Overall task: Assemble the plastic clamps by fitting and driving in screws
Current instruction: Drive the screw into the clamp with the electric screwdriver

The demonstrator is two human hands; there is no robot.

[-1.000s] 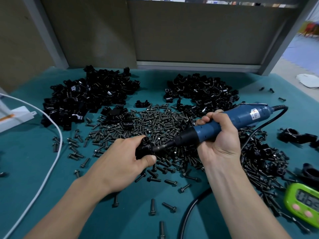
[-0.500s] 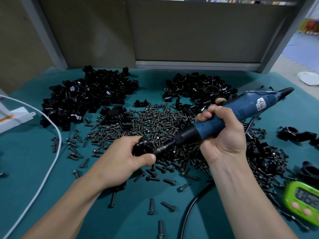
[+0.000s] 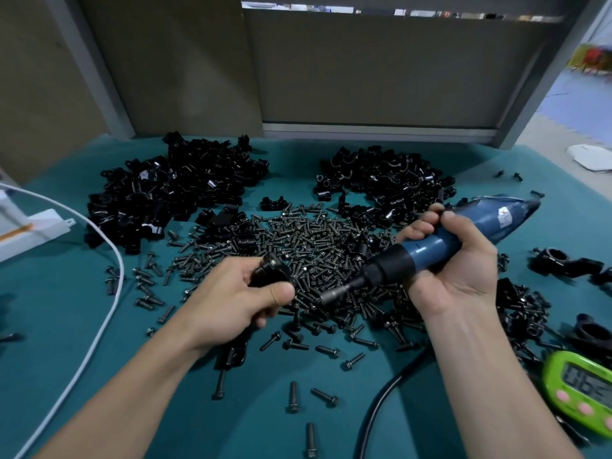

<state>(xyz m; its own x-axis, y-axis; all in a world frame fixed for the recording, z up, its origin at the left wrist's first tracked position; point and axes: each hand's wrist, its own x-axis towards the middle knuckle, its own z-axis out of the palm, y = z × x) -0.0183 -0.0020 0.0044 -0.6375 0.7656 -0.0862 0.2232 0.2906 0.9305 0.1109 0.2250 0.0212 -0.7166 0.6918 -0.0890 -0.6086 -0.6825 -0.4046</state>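
My left hand (image 3: 231, 299) grips a black plastic clamp (image 3: 270, 270) over the near edge of the screw pile (image 3: 298, 246). My right hand (image 3: 457, 266) holds the blue electric screwdriver (image 3: 430, 250) at a slant, its metal bit tip (image 3: 331, 297) a short gap to the right of the clamp, not touching it. Two heaps of black clamp parts lie behind: one at the back left (image 3: 172, 193), one at the back right (image 3: 381, 180).
The teal table (image 3: 99, 359) carries loose screws near me (image 3: 293, 395). A white cable (image 3: 109, 293) curves along the left. A green timer (image 3: 583, 389) sits at the right front, with assembled clamps (image 3: 563, 263) beyond it. The screwdriver's black cord (image 3: 381, 402) runs toward me.
The screwdriver bit has pulled back out of the clamp to the right. My left hand has shifted the clamp slightly left and up.
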